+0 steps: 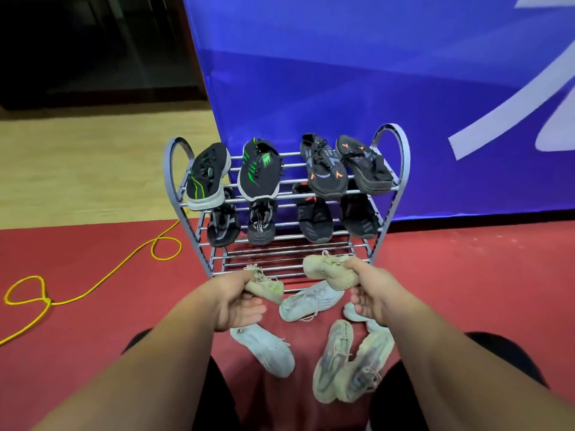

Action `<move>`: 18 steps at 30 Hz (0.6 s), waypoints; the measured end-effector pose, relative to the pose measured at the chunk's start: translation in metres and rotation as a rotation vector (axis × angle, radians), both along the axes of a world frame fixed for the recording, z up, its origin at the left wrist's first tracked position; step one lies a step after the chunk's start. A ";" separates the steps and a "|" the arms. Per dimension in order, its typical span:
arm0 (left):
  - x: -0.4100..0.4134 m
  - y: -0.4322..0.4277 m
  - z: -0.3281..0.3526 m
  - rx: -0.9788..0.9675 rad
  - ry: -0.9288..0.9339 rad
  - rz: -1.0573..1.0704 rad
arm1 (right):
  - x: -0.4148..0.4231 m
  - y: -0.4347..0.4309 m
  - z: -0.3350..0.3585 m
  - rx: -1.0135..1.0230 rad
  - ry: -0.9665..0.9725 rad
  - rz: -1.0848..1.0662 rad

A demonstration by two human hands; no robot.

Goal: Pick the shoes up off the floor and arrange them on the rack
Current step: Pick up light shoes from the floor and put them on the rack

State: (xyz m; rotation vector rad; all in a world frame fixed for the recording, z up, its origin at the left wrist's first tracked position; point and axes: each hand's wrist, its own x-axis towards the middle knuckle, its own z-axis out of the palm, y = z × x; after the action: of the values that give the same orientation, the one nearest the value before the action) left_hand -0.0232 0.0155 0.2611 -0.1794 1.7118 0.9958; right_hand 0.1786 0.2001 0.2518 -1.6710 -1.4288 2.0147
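A grey metal shoe rack [174,169] stands in front of me against a blue banner. Its top shelf bears two black-and-green shoes [207,178] and two black-and-orange shoes [326,171]. Several dark shoes [314,219] sit on the middle shelf, and the bottom shelf [280,259] is bare. My left hand [236,303] grips a beige shoe [267,286] just before the bottom shelf. My right hand [370,293] holds its beige mate [326,269] at the shelf's front edge. On the red floor lie a pale shoe [308,301], another pale shoe [264,348] and a greyish pair [348,365].
A yellow cable [93,287] loops across the red floor on the left. The blue banner [373,73] rises right behind the rack. Pale wooden flooring lies at the back left. My knees in dark clothing frame the shoes on the floor.
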 end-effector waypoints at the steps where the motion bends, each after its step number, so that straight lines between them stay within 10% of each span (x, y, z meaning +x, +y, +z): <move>1: 0.000 0.005 -0.004 -0.006 -0.014 -0.002 | -0.001 0.002 -0.004 -0.003 0.001 -0.019; 18: 0.017 0.141 -0.086 0.099 -0.195 0.091 | -0.013 0.084 -0.094 -0.128 0.020 -0.272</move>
State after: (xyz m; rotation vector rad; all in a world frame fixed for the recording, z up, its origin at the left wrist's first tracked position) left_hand -0.0059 0.1561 0.1754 -0.2822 1.4848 1.0910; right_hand 0.1656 0.2844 0.1582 -1.7780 -1.0197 1.9977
